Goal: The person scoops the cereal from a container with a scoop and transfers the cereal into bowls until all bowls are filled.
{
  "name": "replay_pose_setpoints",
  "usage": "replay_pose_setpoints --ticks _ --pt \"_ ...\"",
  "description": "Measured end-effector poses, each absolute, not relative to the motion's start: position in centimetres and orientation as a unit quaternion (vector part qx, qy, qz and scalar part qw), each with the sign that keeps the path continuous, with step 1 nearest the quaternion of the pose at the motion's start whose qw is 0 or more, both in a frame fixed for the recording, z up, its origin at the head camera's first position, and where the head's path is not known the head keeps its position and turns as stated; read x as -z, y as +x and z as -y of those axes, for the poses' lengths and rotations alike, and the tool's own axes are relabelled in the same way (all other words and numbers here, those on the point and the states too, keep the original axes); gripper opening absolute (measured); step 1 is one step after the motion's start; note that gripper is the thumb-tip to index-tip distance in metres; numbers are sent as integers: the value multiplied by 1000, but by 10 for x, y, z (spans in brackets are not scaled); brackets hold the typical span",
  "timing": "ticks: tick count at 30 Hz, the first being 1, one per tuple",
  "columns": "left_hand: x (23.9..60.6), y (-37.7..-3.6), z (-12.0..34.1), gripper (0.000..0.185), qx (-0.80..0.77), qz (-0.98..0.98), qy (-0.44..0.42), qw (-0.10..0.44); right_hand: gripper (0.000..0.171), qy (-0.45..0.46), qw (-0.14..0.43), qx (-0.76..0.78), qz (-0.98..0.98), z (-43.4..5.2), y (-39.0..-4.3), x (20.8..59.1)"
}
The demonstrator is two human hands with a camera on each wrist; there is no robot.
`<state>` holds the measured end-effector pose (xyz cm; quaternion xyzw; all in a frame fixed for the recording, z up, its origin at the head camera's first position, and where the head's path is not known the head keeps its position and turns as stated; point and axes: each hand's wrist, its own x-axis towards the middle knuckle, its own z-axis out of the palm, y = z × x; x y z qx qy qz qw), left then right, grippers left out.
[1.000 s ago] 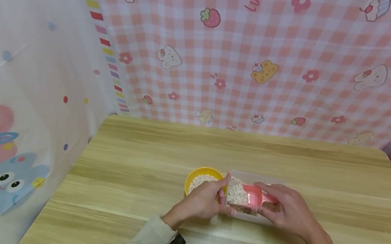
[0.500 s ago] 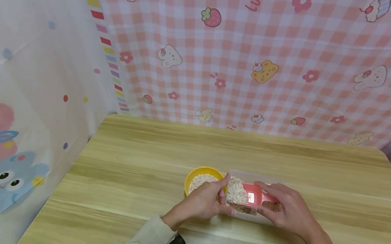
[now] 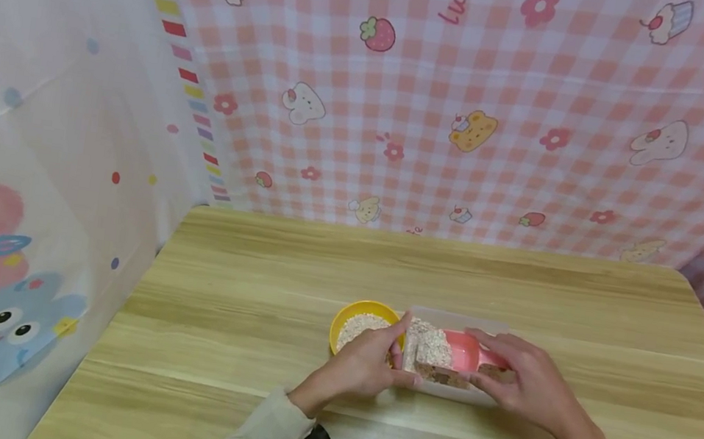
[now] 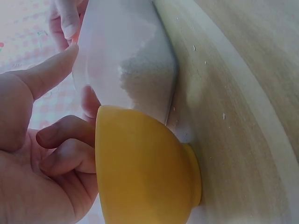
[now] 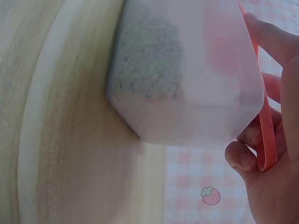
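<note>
My right hand (image 3: 524,379) grips the handle of a pink scoop (image 3: 464,351), whose red-pink handle (image 5: 267,135) shows against the palm in the right wrist view. Pale oat flakes (image 3: 432,345) lie heaped at the scoop's left end. The scoop is over a translucent plastic container (image 3: 465,320), which holds more flakes, seen through its wall. My left hand (image 3: 367,359) holds the container's left end between spread thumb and index finger. Its other fingers are curled beside a yellow bowl (image 4: 140,168). Inside that bowl are pale flakes (image 3: 361,328).
The bowl and container stand side by side on a wood-grain table (image 3: 252,266). Several stray flakes (image 4: 224,116) lie on the tabletop near the container. Behind the table hangs a pink checked cloth (image 3: 341,99); a printed white cloth (image 3: 36,133) hangs at the left.
My right hand and the scoop have shifted slightly to the right. The heaped flakes have moved with the scoop. My left hand stays at the container's left end.
</note>
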<state>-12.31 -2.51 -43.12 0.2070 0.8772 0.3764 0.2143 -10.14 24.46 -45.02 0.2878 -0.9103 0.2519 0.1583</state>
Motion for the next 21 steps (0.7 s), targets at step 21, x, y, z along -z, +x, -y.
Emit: replay_pose_setpoints --ticks 21 --pt "426 -123 66 75 -420 -883 162 133 60 259 146 -269 916 -242 -103 456"
